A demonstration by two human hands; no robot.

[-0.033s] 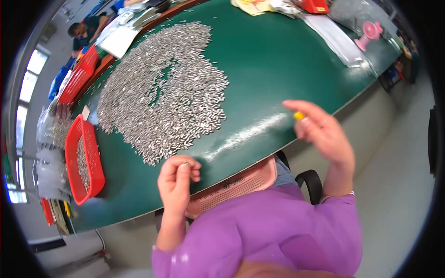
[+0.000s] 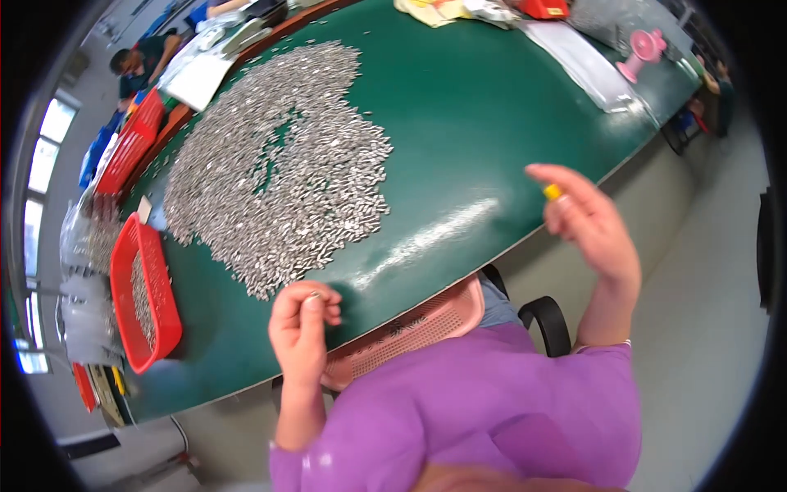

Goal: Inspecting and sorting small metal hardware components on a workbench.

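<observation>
Metal pieces (image 2: 316,172) lie spread, likely so singles show; left hand (image 2: 300,332) just beside their near edge, grip curled, contents unclear; right hand (image 2: 594,230) well right of them, grip apart.

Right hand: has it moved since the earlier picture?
Yes. The right hand has moved rightward, away from the pile of small silvery pieces on the green table: the gap between them is wider.

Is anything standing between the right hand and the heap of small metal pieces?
Nothing visible: between the right hand and the heap lies only green tabletop; the left hand is off that line.
</observation>
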